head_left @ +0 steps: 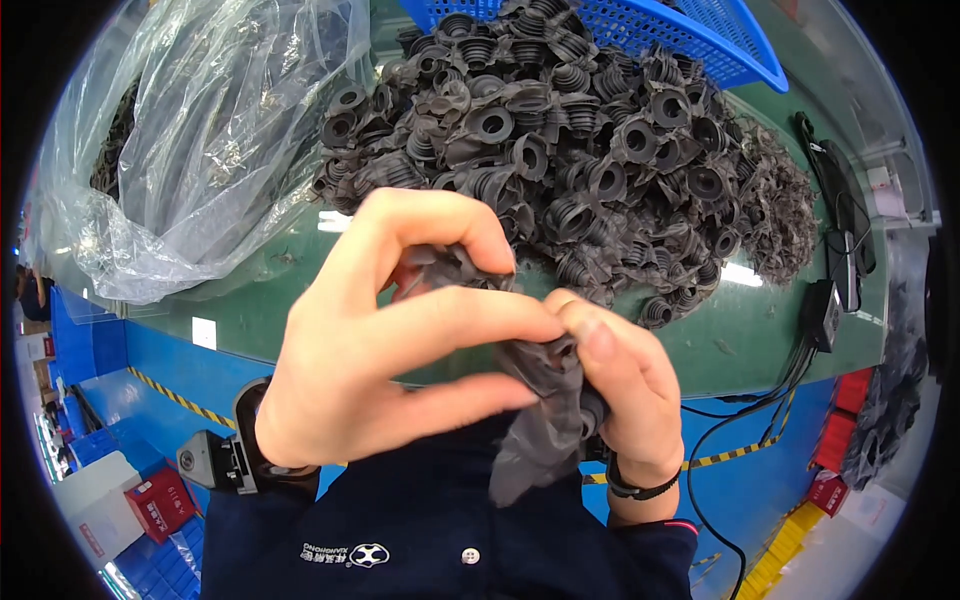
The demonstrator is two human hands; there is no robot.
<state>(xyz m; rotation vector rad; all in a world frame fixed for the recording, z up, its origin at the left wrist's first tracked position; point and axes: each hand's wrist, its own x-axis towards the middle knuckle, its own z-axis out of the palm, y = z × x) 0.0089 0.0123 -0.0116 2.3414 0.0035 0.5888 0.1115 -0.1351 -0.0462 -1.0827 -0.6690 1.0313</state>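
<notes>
My right hand (635,390) grips a dark grey rubber bellows boot (548,400), with a thin ragged sheet of flash hanging from its lower end. My left hand (345,345) reaches across from the other side, its fingertips on the upper edge of that boot. More dark rubber (450,266) is tucked under the curled fingers of my left hand, and its shape is mostly hidden. Beyond both hands rises a big heap of similar bellows boots (530,125), many still wearing thin flash around their rings.
A clear plastic bag (230,130) with dark pieces inside lies at the left of the green table (270,320). The blue basket (680,35) stands behind the heap. Small rubber scraps (775,200) pile up at the right, beside a black device (822,315) with cables.
</notes>
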